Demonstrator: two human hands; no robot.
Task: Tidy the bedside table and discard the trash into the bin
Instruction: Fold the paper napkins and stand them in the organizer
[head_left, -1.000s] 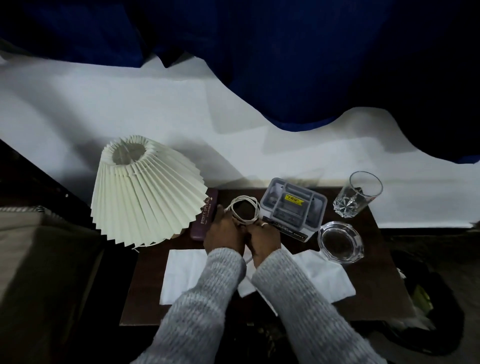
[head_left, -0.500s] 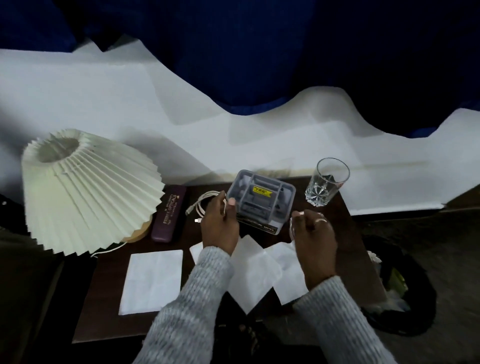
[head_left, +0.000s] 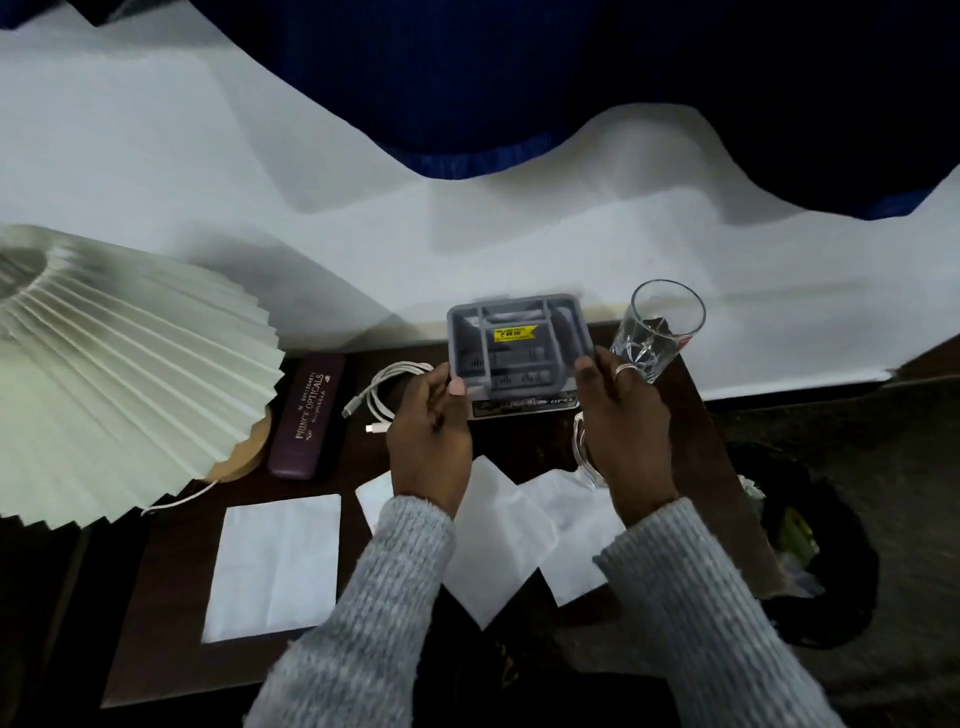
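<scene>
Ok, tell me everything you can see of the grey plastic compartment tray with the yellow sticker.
The grey plastic compartment tray is rectangular, split by ribs into several open compartments, with a yellow price sticker across its middle and a printed label strip along its near edge. It sits at the table's back edge beside the clear drinking glass. The left hand and right hand grip its near corners.

The lampshade (head_left: 119, 374) runs off the left edge; the right hand (head_left: 623, 431) hides most of a glass dish (head_left: 584, 457) (only its rim shows).
</scene>
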